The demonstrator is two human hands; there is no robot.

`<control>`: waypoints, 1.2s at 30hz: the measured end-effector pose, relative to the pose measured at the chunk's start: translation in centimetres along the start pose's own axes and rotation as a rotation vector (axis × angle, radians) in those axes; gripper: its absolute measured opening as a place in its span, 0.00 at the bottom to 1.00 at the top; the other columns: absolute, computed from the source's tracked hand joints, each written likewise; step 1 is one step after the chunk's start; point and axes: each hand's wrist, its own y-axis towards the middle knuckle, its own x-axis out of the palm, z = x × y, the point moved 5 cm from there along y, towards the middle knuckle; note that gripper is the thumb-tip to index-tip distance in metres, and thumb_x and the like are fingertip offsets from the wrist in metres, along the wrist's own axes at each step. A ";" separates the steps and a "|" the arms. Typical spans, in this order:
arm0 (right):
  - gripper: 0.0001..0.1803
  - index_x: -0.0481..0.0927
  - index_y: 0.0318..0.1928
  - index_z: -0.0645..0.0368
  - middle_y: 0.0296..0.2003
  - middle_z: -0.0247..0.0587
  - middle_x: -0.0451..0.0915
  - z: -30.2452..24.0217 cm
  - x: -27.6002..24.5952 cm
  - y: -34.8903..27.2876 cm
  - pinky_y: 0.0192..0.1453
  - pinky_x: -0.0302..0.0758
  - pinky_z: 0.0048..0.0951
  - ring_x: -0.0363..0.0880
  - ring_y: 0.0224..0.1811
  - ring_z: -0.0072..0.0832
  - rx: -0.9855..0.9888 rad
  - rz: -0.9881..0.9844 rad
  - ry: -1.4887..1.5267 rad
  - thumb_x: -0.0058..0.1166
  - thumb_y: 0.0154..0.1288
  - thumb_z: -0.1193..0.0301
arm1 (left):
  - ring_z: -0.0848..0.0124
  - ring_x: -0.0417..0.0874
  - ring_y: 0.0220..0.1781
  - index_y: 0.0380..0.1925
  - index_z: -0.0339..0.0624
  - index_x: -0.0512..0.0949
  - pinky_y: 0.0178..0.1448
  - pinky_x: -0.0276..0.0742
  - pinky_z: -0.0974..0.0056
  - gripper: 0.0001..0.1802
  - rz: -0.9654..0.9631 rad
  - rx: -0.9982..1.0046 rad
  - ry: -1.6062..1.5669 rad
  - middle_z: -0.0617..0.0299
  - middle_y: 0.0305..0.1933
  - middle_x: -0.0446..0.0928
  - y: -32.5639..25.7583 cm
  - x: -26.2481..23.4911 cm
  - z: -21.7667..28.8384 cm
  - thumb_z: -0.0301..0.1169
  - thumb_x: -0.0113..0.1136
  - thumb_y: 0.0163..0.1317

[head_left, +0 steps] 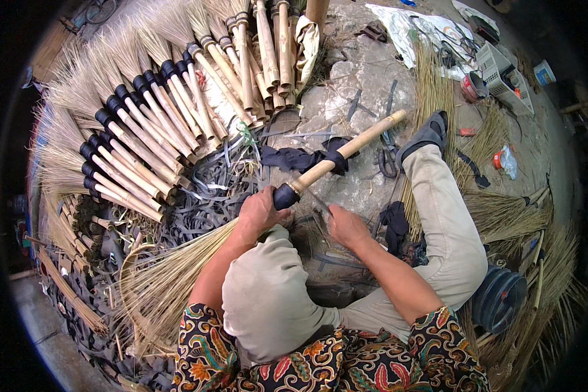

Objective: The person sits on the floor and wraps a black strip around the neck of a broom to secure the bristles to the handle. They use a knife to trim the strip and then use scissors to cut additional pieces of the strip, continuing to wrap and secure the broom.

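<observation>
A broom with a bamboo handle lies slanted across my lap, its handle pointing away to the upper right. Black binding wraps the neck where the handle meets the straw bristles, which fan out under my left forearm. My left hand grips the broom at that binding. Closed around a thin, dark, blade-like tool, my right hand is just right of the neck, with the tool's tip close to the handle's lower end. A strip of black rubber loops round the handle midway.
Rows of finished-looking brooms lie at the upper left. Tangled rubber strips cover the ground beside my left arm. Scissors and loose straw lie near my sandalled foot. A white crate stands at the far right.
</observation>
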 end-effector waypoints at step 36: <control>0.13 0.73 0.51 0.62 0.42 0.64 0.85 -0.2 -0.1 -0.2 0.51 0.77 0.62 0.83 0.47 0.66 -0.030 -0.071 -0.036 0.46 0.78 0.65 | 0.48 0.83 0.56 0.52 0.34 0.77 0.61 0.80 0.50 0.37 0.143 0.047 0.157 0.46 0.51 0.82 -0.3 0.6 0.0 0.51 0.78 0.53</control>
